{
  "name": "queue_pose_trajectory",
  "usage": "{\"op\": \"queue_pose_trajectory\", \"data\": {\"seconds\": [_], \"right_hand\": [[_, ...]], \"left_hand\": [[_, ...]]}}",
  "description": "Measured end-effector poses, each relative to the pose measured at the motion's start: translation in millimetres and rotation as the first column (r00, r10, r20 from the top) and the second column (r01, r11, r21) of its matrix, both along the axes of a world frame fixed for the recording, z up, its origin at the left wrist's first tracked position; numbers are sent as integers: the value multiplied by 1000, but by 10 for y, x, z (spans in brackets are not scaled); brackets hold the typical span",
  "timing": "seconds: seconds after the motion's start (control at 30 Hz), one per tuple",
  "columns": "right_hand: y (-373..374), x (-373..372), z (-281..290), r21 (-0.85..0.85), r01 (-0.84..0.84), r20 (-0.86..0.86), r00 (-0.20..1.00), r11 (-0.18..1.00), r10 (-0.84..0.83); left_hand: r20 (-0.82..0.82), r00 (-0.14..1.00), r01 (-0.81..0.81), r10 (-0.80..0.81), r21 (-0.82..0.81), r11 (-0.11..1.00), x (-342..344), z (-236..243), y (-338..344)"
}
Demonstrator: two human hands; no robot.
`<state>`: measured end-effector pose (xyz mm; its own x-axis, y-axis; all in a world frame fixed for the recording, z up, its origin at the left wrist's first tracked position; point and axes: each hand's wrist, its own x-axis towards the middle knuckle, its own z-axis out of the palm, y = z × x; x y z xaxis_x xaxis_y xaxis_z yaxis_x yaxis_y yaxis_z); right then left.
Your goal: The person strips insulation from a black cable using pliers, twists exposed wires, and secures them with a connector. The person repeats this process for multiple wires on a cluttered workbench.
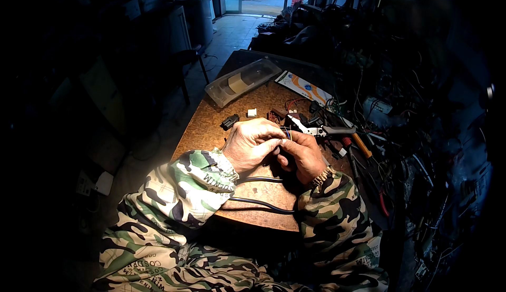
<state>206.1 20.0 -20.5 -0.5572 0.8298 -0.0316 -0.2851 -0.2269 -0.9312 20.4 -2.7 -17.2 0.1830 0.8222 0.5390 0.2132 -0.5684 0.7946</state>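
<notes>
My left hand (249, 144) and my right hand (304, 156) meet above the wooden bench, thumbs and fingertips pinched together. Thin coloured wires (288, 132) stick up between the fingertips; their lower parts are hidden by my hands. A black cable (263, 203) runs across the bench below my wrists; whether it joins these wires I cannot tell. Just beyond my fingers lie wire strippers (311, 129) with pale jaws. A black connector (230, 121) and a small white connector (252, 113) rest beyond my left hand, with a brown connector (274, 117) near them.
A clear plastic tray (221, 96) sits at the bench's far left, beside a white and orange card (305, 87). An orange-handled tool (362, 146), red-handled pliers (383, 203) and tangled wires crowd the right side. A dark stool (188, 57) stands beyond the left edge.
</notes>
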Motion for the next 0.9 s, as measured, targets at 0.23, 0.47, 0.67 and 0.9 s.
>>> {"op": "queue_pose_trajectory", "data": {"seconds": [0.23,0.47,0.67,0.9], "right_hand": [[-19,-8,6,-4,15,17,1000,1000,-15],[5,34,-23,43,35,28,999,998,-36],[-32,-34,70,39,100,140,985,994,-105],[-62,2,74,60,85,172,981,995,-95]], "left_hand": [[148,989,65,-28,-255,965,-10,8,5],[-80,994,-59,71,149,987,28,7,62],[-378,844,-303,380,248,920,-308,297,-122],[-355,796,-443,489,208,872,-565,112,-434]]}}
